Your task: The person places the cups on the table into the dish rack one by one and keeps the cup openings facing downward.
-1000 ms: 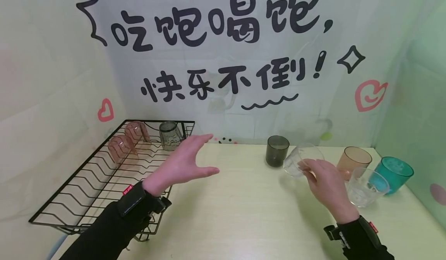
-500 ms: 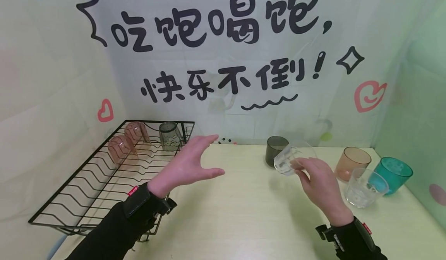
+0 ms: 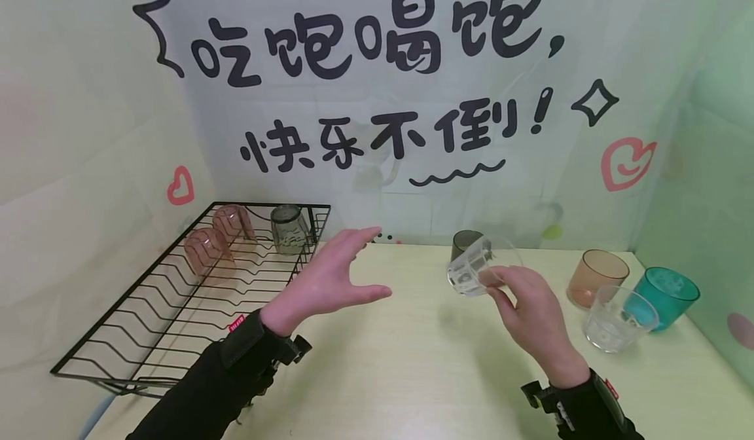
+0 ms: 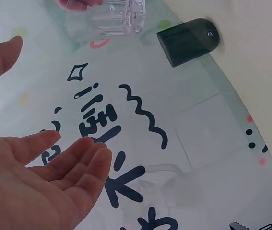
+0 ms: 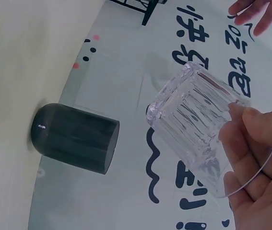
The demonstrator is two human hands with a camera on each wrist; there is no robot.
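My right hand [image 3: 533,312] grips a clear glass tumbler [image 3: 468,273] near its rim, tilted with its base toward the left. In the right wrist view the thumb and fingers pinch the rim end of this clear tumbler [image 5: 193,115]. My left hand [image 3: 324,279] hovers beside the rack, fingers spread and thumb apart, holding nothing; its open palm [image 4: 40,191] shows in the left wrist view. Just behind the held tumbler stands a dark grey cup [image 3: 462,242], partly hidden by it in the head view.
A black wire dish rack [image 3: 147,335] at left bears two upside-down pink glasses [image 3: 206,250] and a grey glass [image 3: 288,230]. On the table [image 3: 377,374] at right stand an amber cup [image 3: 596,276], another clear tumbler [image 3: 615,325] and a teal cup [image 3: 671,296]. A printed cloth hangs behind.
The right hand has carried the clear tumbler leftward, in front of the dark grey cup, and tilted it more. The left hand has drifted slightly right, still spread.
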